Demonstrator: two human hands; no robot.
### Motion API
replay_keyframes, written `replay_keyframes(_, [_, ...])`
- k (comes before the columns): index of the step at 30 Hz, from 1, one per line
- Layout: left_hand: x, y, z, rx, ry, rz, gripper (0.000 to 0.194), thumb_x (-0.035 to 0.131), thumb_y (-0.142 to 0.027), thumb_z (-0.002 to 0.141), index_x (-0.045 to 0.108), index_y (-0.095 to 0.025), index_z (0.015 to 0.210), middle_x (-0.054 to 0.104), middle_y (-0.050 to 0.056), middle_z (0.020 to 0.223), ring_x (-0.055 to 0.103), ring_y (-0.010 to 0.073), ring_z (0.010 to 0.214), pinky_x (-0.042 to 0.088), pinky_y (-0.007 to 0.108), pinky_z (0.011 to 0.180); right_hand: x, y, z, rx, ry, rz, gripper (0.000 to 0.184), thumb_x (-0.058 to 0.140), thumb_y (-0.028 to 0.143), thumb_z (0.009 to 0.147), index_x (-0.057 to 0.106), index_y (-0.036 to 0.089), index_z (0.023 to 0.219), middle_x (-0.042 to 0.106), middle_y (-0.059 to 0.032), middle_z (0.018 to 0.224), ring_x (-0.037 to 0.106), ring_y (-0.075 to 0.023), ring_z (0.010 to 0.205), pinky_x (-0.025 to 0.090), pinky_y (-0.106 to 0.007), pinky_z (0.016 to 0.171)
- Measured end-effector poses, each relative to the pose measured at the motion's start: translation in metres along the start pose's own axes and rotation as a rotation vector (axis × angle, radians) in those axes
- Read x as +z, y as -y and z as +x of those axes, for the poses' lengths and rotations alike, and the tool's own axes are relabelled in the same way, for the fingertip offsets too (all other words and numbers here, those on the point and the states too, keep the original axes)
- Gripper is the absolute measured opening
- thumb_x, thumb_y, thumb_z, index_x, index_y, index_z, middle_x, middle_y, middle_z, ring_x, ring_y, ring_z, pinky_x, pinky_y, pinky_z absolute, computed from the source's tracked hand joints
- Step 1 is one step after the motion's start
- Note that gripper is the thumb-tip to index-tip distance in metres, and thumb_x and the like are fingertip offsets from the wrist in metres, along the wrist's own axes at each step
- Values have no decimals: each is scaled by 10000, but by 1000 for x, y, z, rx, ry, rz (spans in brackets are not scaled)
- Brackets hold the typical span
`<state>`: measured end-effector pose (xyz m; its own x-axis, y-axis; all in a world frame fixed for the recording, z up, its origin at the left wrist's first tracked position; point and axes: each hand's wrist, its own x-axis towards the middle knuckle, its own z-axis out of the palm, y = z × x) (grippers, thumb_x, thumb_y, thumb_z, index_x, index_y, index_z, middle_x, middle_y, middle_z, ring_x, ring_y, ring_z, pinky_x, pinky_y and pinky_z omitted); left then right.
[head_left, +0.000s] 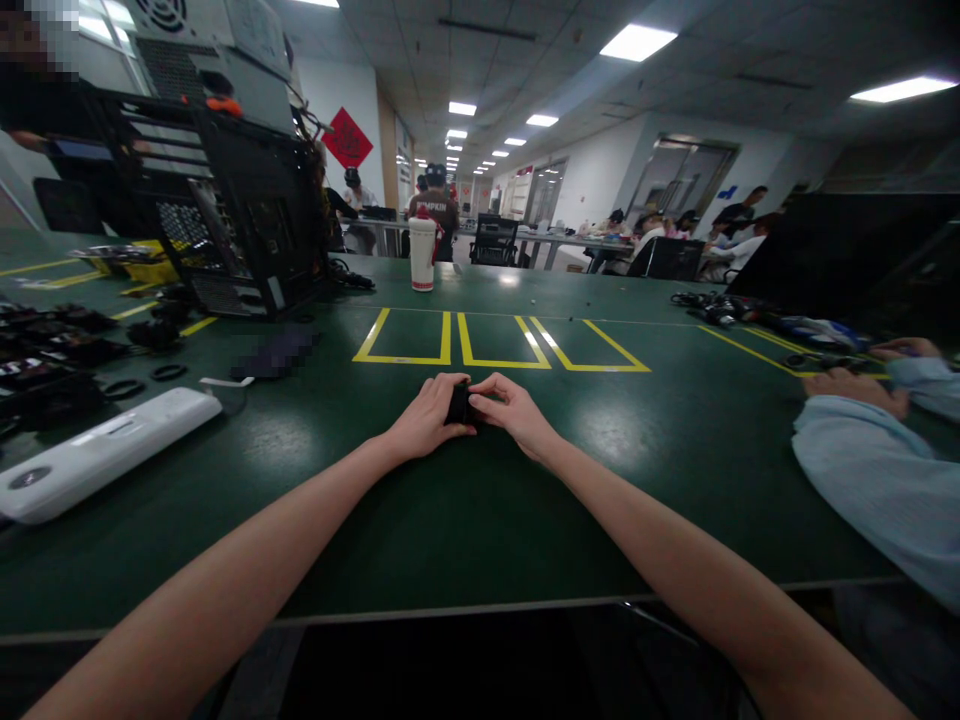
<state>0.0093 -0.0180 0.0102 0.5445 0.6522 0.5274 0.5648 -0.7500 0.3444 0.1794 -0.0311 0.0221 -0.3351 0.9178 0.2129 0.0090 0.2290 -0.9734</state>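
Between my two hands, low over the green table (330, 540), is a small black boxy object (460, 404); its kind does not show. My left hand (429, 412) is closed on its left side, with the thumb below and the fingers over the top. The fingertips of my right hand (514, 412) pinch at its right edge. Fingers cover much of the object. Just beyond my hands, yellow tape outlines (504, 364) mark three areas on the tabletop.
At left stand an open black computer case (247, 220), a white power-strip-like bar (112, 450) and black parts (52, 350). A white cup (422, 252) stands farther back. On the right, another person's sleeved arms (870, 470) rest near cables (709, 305) and a dark monitor (855, 260).
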Motion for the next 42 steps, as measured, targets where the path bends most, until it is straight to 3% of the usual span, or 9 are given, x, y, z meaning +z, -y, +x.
replay_keyframes(7, [0, 0, -1, -11, 7, 0, 634, 630, -364, 675, 283, -209, 1182, 415, 88, 1137, 440, 250, 1008, 394, 416, 838, -1, 2, 2, 99, -13, 40, 271, 605, 281, 674, 521, 204, 920, 536, -29, 948, 531, -145, 869, 453, -346, 786])
replay_keyframes(13, [0, 1, 0, -17, 10, -3, 622, 631, -359, 675, 291, -208, 1174, 416, 89, 1138, 443, 247, 1001, 397, 415, 831, -1, 4, -2, 24, 15, -14, 294, 653, 258, 624, 516, 206, 879, 546, -14, 919, 520, -152, 906, 442, -338, 792])
replay_keyframes(18, [-1, 1, 0, -12, 10, 1, 636, 634, -360, 672, 282, -211, 1181, 412, 86, 1144, 440, 250, 1011, 393, 417, 843, 2, 1, -1, 5, -27, 23, 192, 598, 317, 672, 531, 201, 809, 538, 1, 872, 537, -120, 775, 450, -330, 749])
replay_keyframes(24, [-1, 0, 0, -8, 5, -5, 633, 629, -375, 673, 289, -203, 1179, 418, 86, 1128, 438, 249, 1004, 393, 413, 840, -1, -2, 3, 98, -11, 40, 283, 593, 310, 684, 520, 197, 933, 534, -35, 965, 530, -150, 879, 443, -349, 796])
replay_keyframes(30, [0, 1, 0, 1, 3, 1, 616, 621, -379, 681, 296, -195, 1171, 419, 88, 1126, 434, 245, 996, 387, 406, 845, -2, -1, -2, -5, 13, -27, 316, 660, 263, 614, 502, 203, 881, 540, -11, 935, 515, -158, 925, 426, -355, 827])
replay_keyframes(35, [-1, 0, 0, -2, 10, 9, 627, 625, -373, 679, 288, -191, 1175, 414, 87, 1132, 431, 242, 997, 390, 399, 849, 0, -4, 0, 19, -15, 38, 227, 593, 330, 682, 515, 208, 857, 548, -11, 904, 539, -139, 832, 455, -346, 766])
replay_keyframes(42, [-2, -1, 0, -12, 22, 6, 625, 621, -370, 685, 282, -194, 1180, 407, 85, 1137, 428, 240, 1002, 390, 400, 857, -2, -3, 2, 92, -7, 42, 281, 609, 306, 673, 530, 202, 922, 549, -32, 967, 525, -156, 915, 442, -364, 813])
